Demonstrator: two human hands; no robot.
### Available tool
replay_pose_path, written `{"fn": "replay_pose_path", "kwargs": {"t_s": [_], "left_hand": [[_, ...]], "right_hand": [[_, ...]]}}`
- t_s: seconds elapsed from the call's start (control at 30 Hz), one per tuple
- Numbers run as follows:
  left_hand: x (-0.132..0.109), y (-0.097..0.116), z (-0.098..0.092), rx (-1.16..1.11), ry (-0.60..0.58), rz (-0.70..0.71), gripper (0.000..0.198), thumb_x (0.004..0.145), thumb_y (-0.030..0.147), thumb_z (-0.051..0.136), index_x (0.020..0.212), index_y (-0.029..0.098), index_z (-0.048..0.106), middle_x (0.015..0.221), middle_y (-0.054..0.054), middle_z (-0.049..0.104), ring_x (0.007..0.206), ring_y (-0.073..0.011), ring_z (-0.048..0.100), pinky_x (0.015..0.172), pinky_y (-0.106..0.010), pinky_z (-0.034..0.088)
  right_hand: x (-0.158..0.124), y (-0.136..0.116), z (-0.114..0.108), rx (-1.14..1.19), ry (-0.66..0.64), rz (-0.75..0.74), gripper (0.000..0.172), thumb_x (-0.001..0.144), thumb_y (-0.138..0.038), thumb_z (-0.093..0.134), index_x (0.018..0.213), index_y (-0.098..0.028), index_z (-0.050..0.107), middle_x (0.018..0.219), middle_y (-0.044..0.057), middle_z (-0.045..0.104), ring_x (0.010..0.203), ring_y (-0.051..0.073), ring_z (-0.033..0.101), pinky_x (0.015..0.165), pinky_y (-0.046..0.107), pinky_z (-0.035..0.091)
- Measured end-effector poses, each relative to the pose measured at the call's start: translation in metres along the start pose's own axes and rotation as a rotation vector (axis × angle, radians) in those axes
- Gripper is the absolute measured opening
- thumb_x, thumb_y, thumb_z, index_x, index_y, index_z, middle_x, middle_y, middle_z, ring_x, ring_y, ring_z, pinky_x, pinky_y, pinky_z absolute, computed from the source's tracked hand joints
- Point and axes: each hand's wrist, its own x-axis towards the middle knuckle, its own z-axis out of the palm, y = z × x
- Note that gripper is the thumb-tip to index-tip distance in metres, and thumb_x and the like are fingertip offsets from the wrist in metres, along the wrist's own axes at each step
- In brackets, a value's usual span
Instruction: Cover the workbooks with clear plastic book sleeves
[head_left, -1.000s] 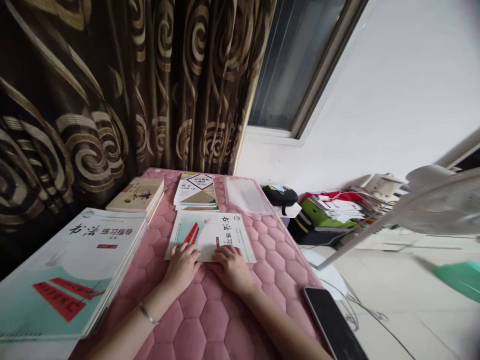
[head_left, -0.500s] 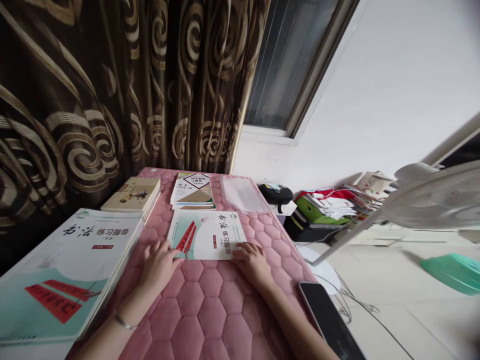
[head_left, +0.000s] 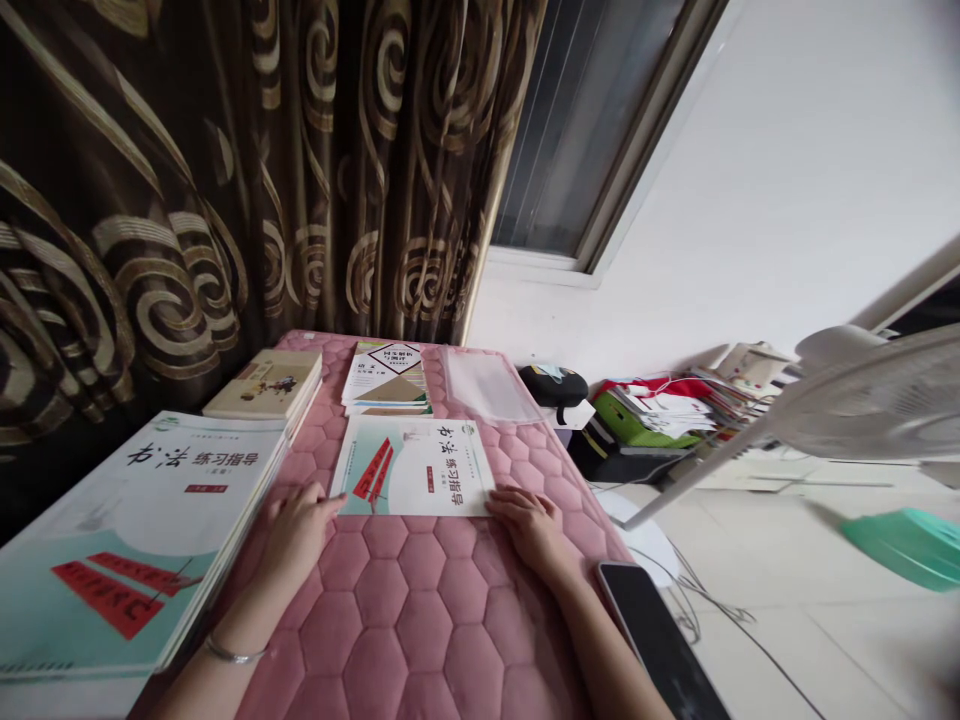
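A calligraphy workbook (head_left: 412, 465) with a white and teal cover lies flat and turned sideways on the pink quilted cover (head_left: 409, 620). At its near left corner is my left hand (head_left: 300, 530), the outstretched index finger touching the edge. My right hand (head_left: 531, 525) rests at the near right corner, its fingers extended and lying low against the edge. Neither hand grips anything. Beyond the workbook sit a small stack of booklets (head_left: 386, 375) and a clear plastic sleeve (head_left: 491, 385).
On the left stand a stack of the same workbooks (head_left: 142, 520) and a pile of beige books (head_left: 262, 385). A phone (head_left: 656, 640) lies by the right edge. Past it stands a white fan (head_left: 862, 400), with cables on the floor. A patterned curtain (head_left: 300, 180) hangs behind.
Both hands have slid outward, the left one to the left and the right one to the right, toward the workbook's corners. The workbook has stayed nearly in place.
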Motion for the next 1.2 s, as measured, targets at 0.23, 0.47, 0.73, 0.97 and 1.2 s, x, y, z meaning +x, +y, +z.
{"fn": "replay_pose_path", "kwargs": {"t_s": [0.23, 0.47, 0.73, 0.97, 1.2], "left_hand": [[0.010, 0.051, 0.009, 0.017, 0.079, 0.025, 0.023, 0.088, 0.020, 0.054, 0.098, 0.023, 0.075, 0.124, -0.012, 0.061, 0.113, -0.0294, 0.053, 0.093, -0.047, 0.038], [0.031, 0.099, 0.032, -0.076, 0.137, 0.147, 0.026, 0.089, 0.014, 0.048, 0.091, 0.021, 0.073, 0.114, -0.012, 0.066, 0.112, -0.0281, 0.056, 0.095, -0.046, 0.038], [0.022, 0.063, 0.026, -0.115, 0.146, 0.101, 0.019, 0.086, 0.026, 0.061, 0.099, 0.028, 0.075, 0.108, -0.008, 0.067, 0.105, -0.0265, 0.057, 0.093, -0.047, 0.036], [0.015, -0.006, 0.025, -0.151, 0.154, 0.106, 0.025, 0.087, 0.018, 0.055, 0.096, 0.027, 0.076, 0.109, -0.005, 0.071, 0.098, -0.0202, 0.064, 0.087, -0.036, 0.044], [0.016, -0.026, 0.028, -0.213, 0.170, 0.186, 0.046, 0.080, 0.002, 0.043, 0.101, 0.027, 0.076, 0.108, -0.002, 0.074, 0.098, -0.0163, 0.066, 0.091, -0.030, 0.048]], "right_hand": [[0.010, -0.043, 0.018, -0.096, 0.011, -0.041, 0.023, 0.087, -0.034, 0.063, 0.105, -0.022, 0.070, 0.136, 0.010, 0.058, 0.133, 0.030, 0.041, 0.107, 0.049, 0.029], [0.033, -0.099, 0.050, -0.022, -0.028, -0.166, 0.024, 0.090, -0.033, 0.062, 0.109, -0.020, 0.067, 0.135, 0.012, 0.058, 0.132, 0.029, 0.042, 0.105, 0.046, 0.031], [0.027, -0.071, 0.039, -0.017, 0.003, -0.095, 0.017, 0.088, -0.028, 0.065, 0.103, -0.029, 0.072, 0.135, 0.007, 0.059, 0.130, 0.029, 0.045, 0.105, 0.047, 0.031], [0.004, 0.001, 0.007, -0.029, 0.025, -0.037, 0.027, 0.095, -0.035, 0.049, 0.108, -0.032, 0.073, 0.125, 0.006, 0.067, 0.125, 0.027, 0.052, 0.103, 0.051, 0.030], [0.001, 0.021, 0.012, -0.001, 0.042, -0.062, 0.029, 0.095, -0.034, 0.047, 0.110, -0.034, 0.073, 0.123, 0.004, 0.069, 0.124, 0.028, 0.054, 0.104, 0.055, 0.028]]}}
